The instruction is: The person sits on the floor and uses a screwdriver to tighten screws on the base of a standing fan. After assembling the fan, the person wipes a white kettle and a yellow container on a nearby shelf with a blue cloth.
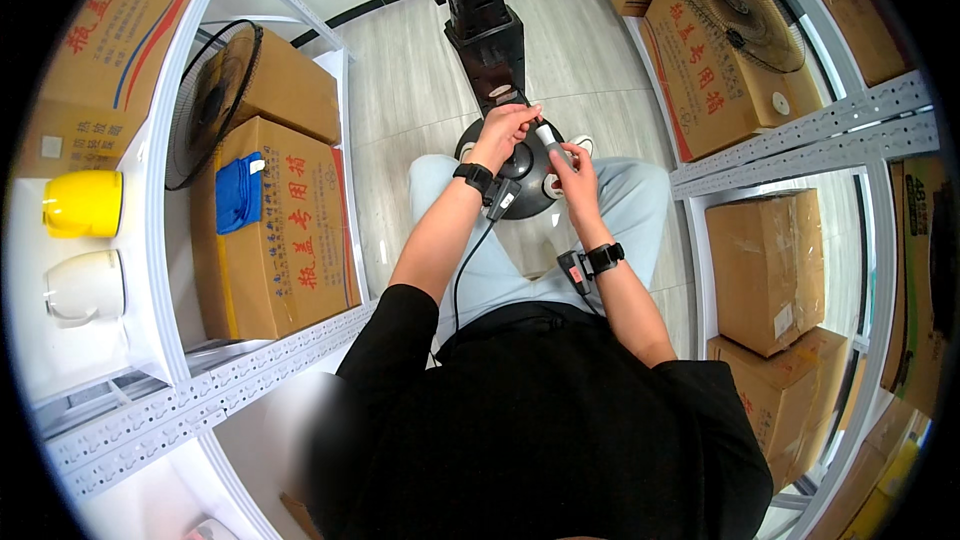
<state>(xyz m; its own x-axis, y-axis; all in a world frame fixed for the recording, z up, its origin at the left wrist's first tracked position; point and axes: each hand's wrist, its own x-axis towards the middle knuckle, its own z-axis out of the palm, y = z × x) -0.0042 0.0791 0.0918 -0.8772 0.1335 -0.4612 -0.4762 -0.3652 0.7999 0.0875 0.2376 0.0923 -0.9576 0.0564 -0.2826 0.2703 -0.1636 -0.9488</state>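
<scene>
In front of me stands a black floor fan, its column [485,45] rising from a round base [530,206] between my legs. My right hand [578,180] is closed around a slim white-and-grey hand tool [546,136], which points up toward the column. Just beyond the tool's far end, my left hand [502,132] is pinched closed beside the lower column. What its fingers hold, if anything, is too small to make out. A small reddish bit shows between the two hands. Each wrist wears a black strap with a small device.
Shelving flanks me on both sides. On the left are cartons [275,285], a fan grille [212,105], a blue cloth [239,194], a yellow mug [84,204] and a white mug [86,288]. Another grille [738,8] rests on cartons at right. A black cable [457,285] crosses my lap.
</scene>
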